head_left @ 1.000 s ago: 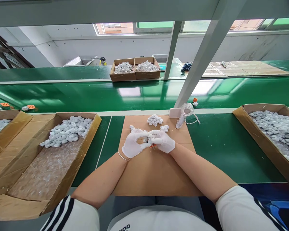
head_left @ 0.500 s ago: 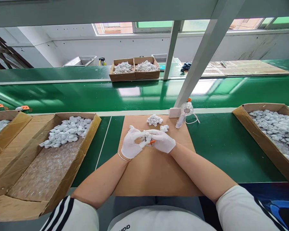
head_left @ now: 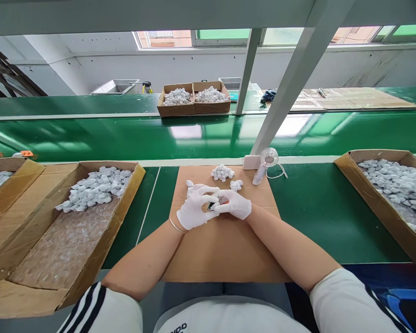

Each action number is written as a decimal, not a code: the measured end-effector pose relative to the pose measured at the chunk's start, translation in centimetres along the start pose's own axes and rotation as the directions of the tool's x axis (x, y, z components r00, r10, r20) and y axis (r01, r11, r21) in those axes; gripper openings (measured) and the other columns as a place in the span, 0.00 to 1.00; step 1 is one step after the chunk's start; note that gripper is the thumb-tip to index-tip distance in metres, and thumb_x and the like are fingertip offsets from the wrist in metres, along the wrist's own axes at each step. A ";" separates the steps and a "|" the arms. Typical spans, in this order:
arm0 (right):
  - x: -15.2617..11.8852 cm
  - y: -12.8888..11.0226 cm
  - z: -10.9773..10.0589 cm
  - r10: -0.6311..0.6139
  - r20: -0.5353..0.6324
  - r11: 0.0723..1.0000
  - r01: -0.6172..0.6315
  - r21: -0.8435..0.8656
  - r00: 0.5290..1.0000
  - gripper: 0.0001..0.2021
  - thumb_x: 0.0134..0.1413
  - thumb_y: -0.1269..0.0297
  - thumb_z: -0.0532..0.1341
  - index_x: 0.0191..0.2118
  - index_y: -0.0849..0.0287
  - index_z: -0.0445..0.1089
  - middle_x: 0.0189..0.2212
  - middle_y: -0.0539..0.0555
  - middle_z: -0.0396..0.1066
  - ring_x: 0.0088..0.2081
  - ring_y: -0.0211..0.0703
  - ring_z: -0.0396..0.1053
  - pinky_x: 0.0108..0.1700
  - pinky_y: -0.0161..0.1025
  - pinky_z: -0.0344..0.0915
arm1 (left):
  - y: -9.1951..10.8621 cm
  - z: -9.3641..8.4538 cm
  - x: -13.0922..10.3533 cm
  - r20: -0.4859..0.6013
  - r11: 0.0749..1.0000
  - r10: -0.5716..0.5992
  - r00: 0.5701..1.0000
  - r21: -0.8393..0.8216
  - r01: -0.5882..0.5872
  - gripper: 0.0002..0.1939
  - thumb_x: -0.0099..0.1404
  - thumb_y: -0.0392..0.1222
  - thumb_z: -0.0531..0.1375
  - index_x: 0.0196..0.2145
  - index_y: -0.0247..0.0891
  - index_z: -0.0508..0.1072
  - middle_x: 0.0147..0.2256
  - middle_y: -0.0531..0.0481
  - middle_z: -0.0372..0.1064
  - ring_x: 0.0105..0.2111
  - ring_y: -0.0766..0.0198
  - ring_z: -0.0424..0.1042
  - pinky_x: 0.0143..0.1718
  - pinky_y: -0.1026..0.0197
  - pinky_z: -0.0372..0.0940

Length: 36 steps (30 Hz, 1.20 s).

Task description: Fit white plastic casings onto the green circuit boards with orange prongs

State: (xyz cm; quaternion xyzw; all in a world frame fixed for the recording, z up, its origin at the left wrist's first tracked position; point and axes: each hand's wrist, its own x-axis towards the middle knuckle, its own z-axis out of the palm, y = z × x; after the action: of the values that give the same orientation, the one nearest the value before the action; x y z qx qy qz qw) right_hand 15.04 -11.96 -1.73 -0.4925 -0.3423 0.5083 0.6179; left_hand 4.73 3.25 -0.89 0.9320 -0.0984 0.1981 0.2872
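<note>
- Both gloved hands meet over the middle of the cardboard sheet (head_left: 222, 249), toward its far edge. The left hand (head_left: 193, 210) and right hand (head_left: 236, 204) are curled nearly closed, fingertips pinching one small part (head_left: 215, 205) between them (dark, with a hint of orange; too small to identify further).
- The part sits almost wholly hidden by the fingers. With so shallow a grip, I judge it could slip and skid off the sheet onto the green bench (head_left: 319, 208), where it would be harder to spot.
- The smooth gloves dull the sense of touch, so a crooked fit or too much squeeze might go unnoticed.
- Two little heaps of white pieces lie just beyond the knuckles: the larger heap (head_left: 222, 173) near the sheet's far edge and the smaller heap (head_left: 236, 185) closer in. A forward nudge of either hand could scatter them.
- The clear handheld fan (head_left: 265, 164) lies at the sheet's far right corner (its cord looped beside it); a wide sweep of the right arm could knock it.
- The open box (head_left: 125, 203) at the left and the other box (head_left: 353, 173) at the right lie well apart from the hands.
</note>
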 end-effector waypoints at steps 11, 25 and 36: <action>0.4 1.4 0.0 0.033 -0.067 0.972 -0.047 -0.231 0.997 0.05 0.42 0.68 0.66 0.25 0.63 0.70 0.21 0.48 0.68 0.25 0.35 0.62 0.28 0.34 0.57 | 0.1 0.5 -0.7 0.009 0.999 0.041 0.999 0.027 -0.041 0.06 0.54 0.46 0.66 0.31 0.46 0.77 0.51 0.53 0.70 0.49 0.53 0.66 0.56 0.42 0.52; 0.4 1.5 0.6 -0.001 -0.103 0.963 -0.026 -0.268 0.995 0.07 0.40 0.66 0.67 0.23 0.63 0.71 0.21 0.47 0.65 0.25 0.35 0.60 0.28 0.34 0.56 | -0.9 1.3 -1.0 -0.026 0.995 0.081 0.996 -0.051 -0.082 0.04 0.53 0.45 0.67 0.27 0.45 0.76 0.51 0.53 0.69 0.49 0.54 0.67 0.56 0.45 0.57; 0.3 0.0 1.2 -0.001 0.003 0.979 0.000 0.204 1.000 0.10 0.46 0.63 0.66 0.34 0.61 0.68 0.28 0.51 0.66 0.31 0.38 0.62 0.33 0.35 0.59 | 0.2 0.3 -0.6 -0.206 0.996 0.057 0.977 -0.050 -0.069 0.11 0.53 0.41 0.65 0.35 0.44 0.71 0.44 0.51 0.73 0.44 0.57 0.71 0.50 0.46 0.62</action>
State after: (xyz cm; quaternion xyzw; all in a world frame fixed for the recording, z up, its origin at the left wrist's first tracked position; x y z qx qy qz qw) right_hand 14.01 -11.36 -1.44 -0.4255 -0.2896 0.5414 0.6648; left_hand 4.23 2.96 -1.23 0.8946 -0.1035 0.2988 0.3158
